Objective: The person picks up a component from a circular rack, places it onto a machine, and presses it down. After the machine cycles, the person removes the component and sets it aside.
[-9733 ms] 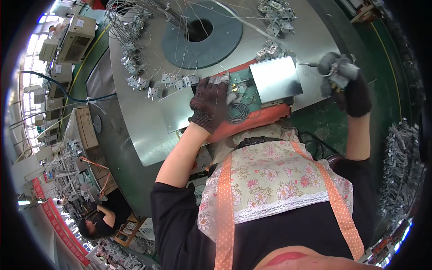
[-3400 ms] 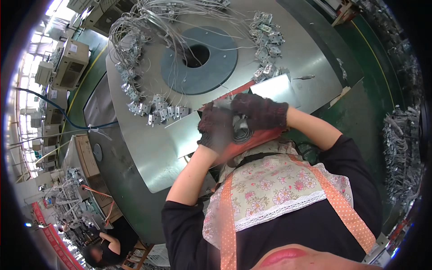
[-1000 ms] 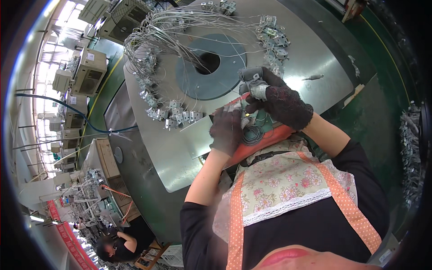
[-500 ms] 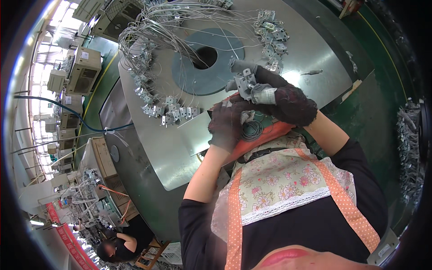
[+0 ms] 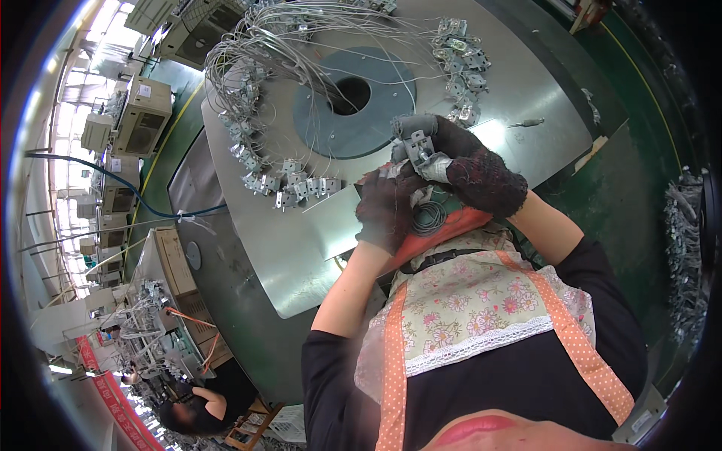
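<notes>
Round steel table (image 5: 526, 128) across the upper frame, rim bending with the lens; grey disc (image 5: 331, 124) at its middle, with a dark hole (image 5: 350, 95) through it. Loose wires (image 5: 301, 45) fanned over the far side, ending in small metal brackets: one row (image 5: 256, 150) curving down the left of the disc to a cluster near the front edge, another row (image 5: 459, 68) to the right of the disc. Flat steel plate (image 5: 338, 222) lying at the near edge, just left of the hands. Green floor (image 5: 602, 195) to the right; grey machines (image 5: 135, 113) along the left wall (another person (image 5: 199, 410) seated far down at lower left, well apart). Floral apron (image 5: 474, 316) with orange dotted straps filling the lower middle, over black sleeves.

Orange pad (image 5: 451, 225) at the table's near edge, mostly under the hands; small coil (image 5: 429, 218) of grey wire resting on it, touching the left glove. Right hand (image 5: 474, 169) in a dark knit glove, raised just above the pad, fingers clamped on a grey bracket (image 5: 416, 143) held at the disc's near rim. Left hand (image 5: 387, 207), also gloved, just below and left of the bracket, fingers curled together toward a pale wire end (image 5: 387, 171) (whether actually pinched: cannot tell). Small screwdriver (image 5: 526, 122) lying alone on bare steel, right of the hands, apart from both.
</notes>
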Motion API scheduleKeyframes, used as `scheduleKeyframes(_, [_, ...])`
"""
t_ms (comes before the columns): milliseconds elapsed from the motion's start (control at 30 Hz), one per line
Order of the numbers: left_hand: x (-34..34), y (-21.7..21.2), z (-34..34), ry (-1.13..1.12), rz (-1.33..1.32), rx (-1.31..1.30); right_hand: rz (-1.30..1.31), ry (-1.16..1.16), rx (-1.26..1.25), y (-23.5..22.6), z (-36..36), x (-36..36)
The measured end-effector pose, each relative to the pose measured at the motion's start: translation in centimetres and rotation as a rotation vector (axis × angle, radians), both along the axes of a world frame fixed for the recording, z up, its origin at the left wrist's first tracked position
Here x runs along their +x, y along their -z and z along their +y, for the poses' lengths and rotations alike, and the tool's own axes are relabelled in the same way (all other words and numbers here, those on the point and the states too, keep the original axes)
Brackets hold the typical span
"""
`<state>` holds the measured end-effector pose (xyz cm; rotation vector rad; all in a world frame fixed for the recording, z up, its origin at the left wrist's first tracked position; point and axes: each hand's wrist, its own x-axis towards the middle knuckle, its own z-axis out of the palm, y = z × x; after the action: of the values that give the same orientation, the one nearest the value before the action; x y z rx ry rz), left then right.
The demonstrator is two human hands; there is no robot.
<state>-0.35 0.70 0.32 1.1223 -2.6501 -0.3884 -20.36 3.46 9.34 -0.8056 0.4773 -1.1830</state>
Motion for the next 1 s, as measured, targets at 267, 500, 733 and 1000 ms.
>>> scheduleKeyframes(267, [-0.1, 0.7, 0.3, 0.01, 0.143, -0.104, 0.023, 0.046, -0.072, 0.8, 0.3, 0.5])
scheduleKeyframes(500, [-2.8, 5.2, 0.3, -0.222, 0.17, -0.297, 0.508, 0.173, 0.027, 3.8, 0.8, -2.2])
scheduleKeyframes(733, [-3.7, 7.7, -1.4, -0.065, 0.163, -0.463, 0.785, 0.173, -0.261, 6.0, -2.0, -3.7])
scheduleKeyframes(1000, [-2.8, 4.9, -0.9, -0.077, -0.021, -0.238, 0.703, 0.147, -0.578, 7.0, -3.9, -3.7])
